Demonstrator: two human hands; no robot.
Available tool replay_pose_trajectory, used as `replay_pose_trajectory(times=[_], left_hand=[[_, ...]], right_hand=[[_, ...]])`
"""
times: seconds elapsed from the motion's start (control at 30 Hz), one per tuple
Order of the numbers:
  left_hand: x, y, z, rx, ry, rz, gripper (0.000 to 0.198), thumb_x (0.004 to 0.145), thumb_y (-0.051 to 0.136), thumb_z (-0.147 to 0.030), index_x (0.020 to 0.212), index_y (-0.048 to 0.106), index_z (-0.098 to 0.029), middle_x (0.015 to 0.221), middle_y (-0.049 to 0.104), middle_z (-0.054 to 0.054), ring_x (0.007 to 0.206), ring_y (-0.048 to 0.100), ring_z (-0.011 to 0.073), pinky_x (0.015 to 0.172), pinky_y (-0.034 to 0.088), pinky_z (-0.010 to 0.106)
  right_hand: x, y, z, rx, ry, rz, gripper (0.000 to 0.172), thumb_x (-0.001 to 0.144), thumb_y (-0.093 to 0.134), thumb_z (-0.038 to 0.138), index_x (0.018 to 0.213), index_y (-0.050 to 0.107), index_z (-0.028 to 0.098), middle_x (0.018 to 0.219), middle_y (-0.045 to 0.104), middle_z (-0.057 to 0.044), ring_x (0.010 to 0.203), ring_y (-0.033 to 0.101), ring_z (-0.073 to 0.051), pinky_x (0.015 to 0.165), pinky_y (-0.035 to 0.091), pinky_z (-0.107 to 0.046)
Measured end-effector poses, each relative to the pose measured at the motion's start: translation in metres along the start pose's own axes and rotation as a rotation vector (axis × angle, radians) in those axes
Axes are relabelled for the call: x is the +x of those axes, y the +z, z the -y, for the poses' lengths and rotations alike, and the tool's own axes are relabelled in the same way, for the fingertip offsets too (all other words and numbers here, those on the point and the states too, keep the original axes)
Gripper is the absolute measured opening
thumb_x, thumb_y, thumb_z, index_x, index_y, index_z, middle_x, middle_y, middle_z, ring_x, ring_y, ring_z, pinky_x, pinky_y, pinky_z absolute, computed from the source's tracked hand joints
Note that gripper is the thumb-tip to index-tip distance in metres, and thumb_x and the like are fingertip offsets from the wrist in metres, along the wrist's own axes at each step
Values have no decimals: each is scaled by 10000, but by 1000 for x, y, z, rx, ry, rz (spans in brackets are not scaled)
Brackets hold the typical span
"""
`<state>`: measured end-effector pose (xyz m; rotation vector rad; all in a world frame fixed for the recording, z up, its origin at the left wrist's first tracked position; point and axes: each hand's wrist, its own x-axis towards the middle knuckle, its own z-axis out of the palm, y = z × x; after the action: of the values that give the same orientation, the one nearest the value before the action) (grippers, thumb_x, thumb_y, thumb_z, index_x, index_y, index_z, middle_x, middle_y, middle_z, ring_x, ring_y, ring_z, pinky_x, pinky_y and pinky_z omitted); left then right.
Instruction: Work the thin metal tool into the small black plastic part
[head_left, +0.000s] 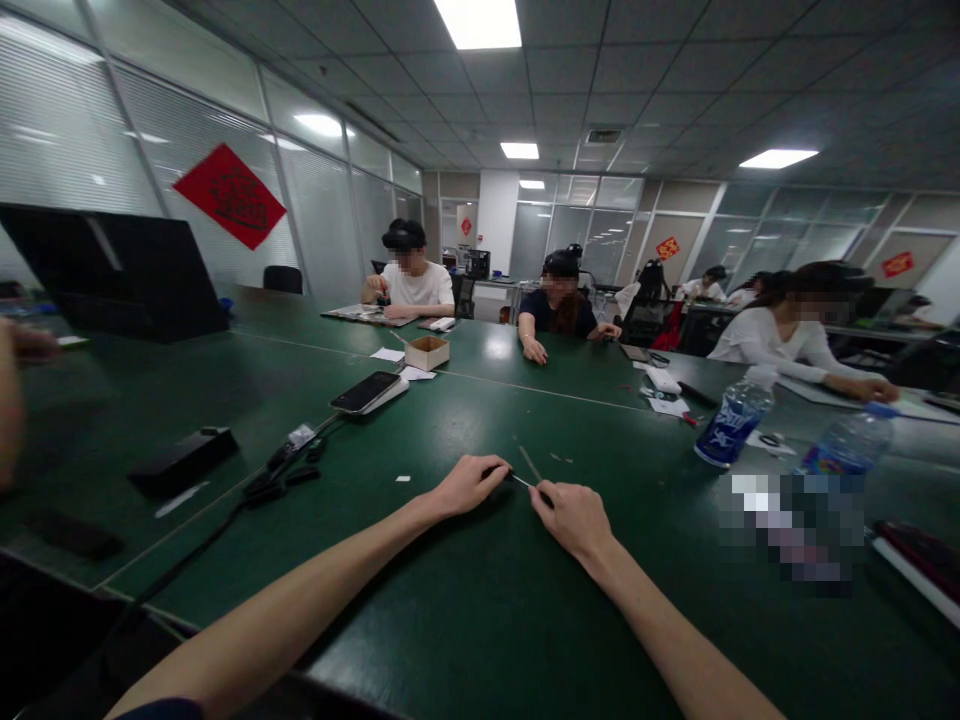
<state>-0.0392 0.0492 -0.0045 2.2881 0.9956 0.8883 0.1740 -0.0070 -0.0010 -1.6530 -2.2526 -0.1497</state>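
Observation:
Both my hands meet low over the green table (450, 620), fingers closed in pinches. In my left hand (469, 487) is the dark end of a slim tool with a thin, pale, shiny shaft (520, 481); its exact kind is too small to make out. The shaft's other end reaches the fingertips of my right hand (576, 515), which are closed around it. Just beyond those fingertips a narrow translucent strip (529, 462) slants away; whether it is held or lies on the table I cannot tell. A small white scrap (403, 478) lies left of my left hand.
A phone (367, 392), cables (281, 470), a black box (184, 462) and an open cardboard box (427, 353) are on the left. Rightward stand two bottles (731, 420). Co-workers sit across the table; another person's arm (15, 390) shows at the left edge.

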Motion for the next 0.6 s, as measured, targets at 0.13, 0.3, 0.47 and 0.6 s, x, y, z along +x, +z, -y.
replay_pose_trajectory(times=[0.13,0.3,0.47,0.6], left_hand=[[1,-5,4,-45,-3,45,387,933,381,-411,1038,673,-179,995,691,37,891,617,163,808,428,236],[4,-11,10,-108,-5,95,389,924,396,-429,1040,670,-178,996,685,38,901,613,164,823,428,244],[3,-12,8,-159,-25,111,395,916,402,-430,1003,679,-162,972,680,45,885,604,162,798,424,237],[1,-13,1,-190,-81,88,420,910,392,-442,949,682,-141,741,639,14,684,559,129,669,408,215]], right_hand=[[-1,1,0,-13,-19,5,430,957,319,455,902,697,257,798,702,-32,680,635,-139,629,417,-221],[-3,4,0,66,-23,-27,419,961,321,434,915,701,263,790,708,-15,682,636,-135,641,412,-219],[-3,6,-4,128,-76,-46,391,951,352,428,910,702,257,783,706,-17,675,632,-137,650,410,-224],[-3,7,-6,144,-86,-58,387,948,358,438,898,697,259,785,701,-12,693,634,-141,661,406,-225]])
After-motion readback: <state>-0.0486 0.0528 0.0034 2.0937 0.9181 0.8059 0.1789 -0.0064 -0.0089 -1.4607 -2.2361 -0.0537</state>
